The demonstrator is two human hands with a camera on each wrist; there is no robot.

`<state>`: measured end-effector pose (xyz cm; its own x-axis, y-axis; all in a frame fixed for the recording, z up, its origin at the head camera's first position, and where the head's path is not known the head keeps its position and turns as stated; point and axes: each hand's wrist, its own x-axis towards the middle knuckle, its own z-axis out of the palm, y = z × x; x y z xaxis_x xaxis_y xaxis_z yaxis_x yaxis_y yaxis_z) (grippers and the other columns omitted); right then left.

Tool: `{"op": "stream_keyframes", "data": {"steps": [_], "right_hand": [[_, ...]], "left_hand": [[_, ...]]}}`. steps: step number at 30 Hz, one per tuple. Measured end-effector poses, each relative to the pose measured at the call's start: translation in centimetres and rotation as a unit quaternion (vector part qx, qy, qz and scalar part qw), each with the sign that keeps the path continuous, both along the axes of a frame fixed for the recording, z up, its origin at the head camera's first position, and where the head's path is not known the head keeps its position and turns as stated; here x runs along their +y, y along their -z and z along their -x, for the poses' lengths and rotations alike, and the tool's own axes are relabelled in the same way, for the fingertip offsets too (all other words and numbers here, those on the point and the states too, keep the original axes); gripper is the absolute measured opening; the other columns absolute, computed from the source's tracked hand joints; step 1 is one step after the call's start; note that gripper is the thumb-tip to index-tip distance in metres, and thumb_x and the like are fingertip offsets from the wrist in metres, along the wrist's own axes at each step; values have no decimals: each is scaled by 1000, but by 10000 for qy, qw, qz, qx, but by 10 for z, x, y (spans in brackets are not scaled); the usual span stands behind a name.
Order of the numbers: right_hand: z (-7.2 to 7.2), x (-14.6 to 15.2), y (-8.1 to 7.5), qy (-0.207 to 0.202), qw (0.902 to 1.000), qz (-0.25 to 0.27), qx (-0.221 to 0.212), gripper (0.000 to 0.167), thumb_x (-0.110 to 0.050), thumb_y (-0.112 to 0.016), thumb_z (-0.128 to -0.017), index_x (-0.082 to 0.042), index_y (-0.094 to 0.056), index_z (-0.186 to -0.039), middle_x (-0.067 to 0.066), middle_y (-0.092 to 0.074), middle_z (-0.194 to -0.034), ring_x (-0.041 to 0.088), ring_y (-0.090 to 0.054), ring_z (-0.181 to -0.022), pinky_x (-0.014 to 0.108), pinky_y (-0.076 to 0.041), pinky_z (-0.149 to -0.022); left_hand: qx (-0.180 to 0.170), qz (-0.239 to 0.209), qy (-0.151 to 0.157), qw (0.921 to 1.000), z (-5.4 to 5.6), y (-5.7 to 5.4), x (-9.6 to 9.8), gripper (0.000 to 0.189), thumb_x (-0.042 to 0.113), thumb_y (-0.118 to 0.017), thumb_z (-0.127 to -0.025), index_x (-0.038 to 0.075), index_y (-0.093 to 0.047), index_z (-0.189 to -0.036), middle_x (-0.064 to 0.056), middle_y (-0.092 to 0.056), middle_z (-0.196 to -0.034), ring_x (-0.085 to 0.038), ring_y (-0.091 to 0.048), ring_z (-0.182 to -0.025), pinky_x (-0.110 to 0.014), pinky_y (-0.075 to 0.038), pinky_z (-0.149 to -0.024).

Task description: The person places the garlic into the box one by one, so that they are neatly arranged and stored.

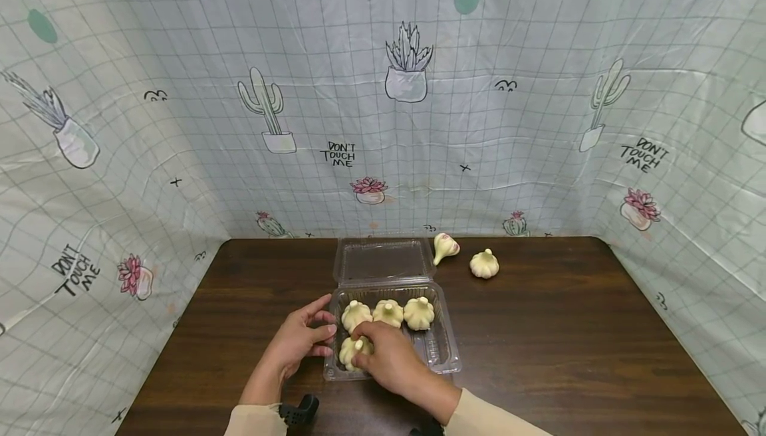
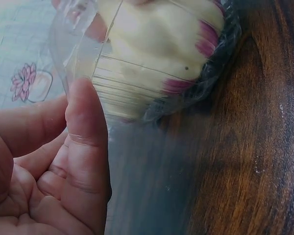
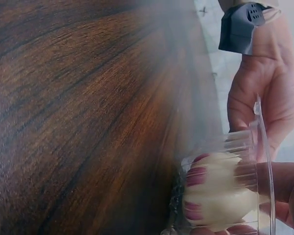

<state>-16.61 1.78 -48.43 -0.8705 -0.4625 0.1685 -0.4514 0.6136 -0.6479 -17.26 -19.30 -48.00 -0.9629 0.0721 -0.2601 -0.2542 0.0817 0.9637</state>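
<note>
A hinged clear plastic container (image 1: 439,349) stands with its lid (image 1: 383,260) folded back. Three garlic bulbs fill its back row, among them a middle bulb (image 1: 387,314) and a right bulb (image 1: 419,314). In the front left corner sits another garlic bulb (image 1: 350,354), pinched between the thumb and fingers of my right hand (image 1: 391,359). Purple streaks show on that garlic bulb (image 3: 210,191) through the plastic in the right wrist view. My left hand (image 1: 299,336) rests its loosely spread fingers against the container's left side, thumb (image 2: 85,112) tip at the rim.
Two loose garlic bulbs lie on the dark wooden table (image 1: 538,329) behind and right of the container: one tipped bulb (image 1: 445,247) next to the lid, one upright bulb (image 1: 484,264) farther right. A cactus-print curtain (image 1: 407,123) encloses the table's back and sides.
</note>
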Motion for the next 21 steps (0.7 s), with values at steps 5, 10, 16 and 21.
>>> {"op": "stream_keyframes", "data": {"steps": [5,10,16,21], "right_hand": [[0,-2,0,-23,10000,-17,6,28,-15,-90,-80,-18,-73,-103,3,-75,-107,18,-68,-100,34,-54,-81],[0,-2,1,2,10000,12,-15,31,-16,-90,-80,-17,-74,-105,4,-75,-110,21,-68,-103,36,-55,-83],[0,0,1,38,10000,77,-42,37,-19,-92,-80,-12,-74,-112,5,-75,-115,26,-68,-109,40,-56,-88],[0,2,-3,86,9992,327,-200,42,-27,-91,-82,-11,-74,-117,6,-74,-121,30,-66,-116,48,-55,-97]], "left_hand": [[10,-7,28,10000,-1,0,-1,68,-3,-64,-102,6,-37,-164,-22,-54,-133,-21,-59,-87,-27,-61,-63],[31,4,63,10000,-2,0,0,68,-4,-64,-102,5,-37,-164,-22,-53,-134,-21,-59,-87,-28,-62,-63],[40,33,75,10000,-1,-1,0,68,-4,-64,-102,4,-37,-163,-22,-54,-133,-21,-59,-86,-28,-62,-62],[49,36,48,10000,-1,-1,0,68,-4,-65,-101,3,-38,-163,-21,-55,-132,-21,-59,-86,-28,-62,-62]]}}
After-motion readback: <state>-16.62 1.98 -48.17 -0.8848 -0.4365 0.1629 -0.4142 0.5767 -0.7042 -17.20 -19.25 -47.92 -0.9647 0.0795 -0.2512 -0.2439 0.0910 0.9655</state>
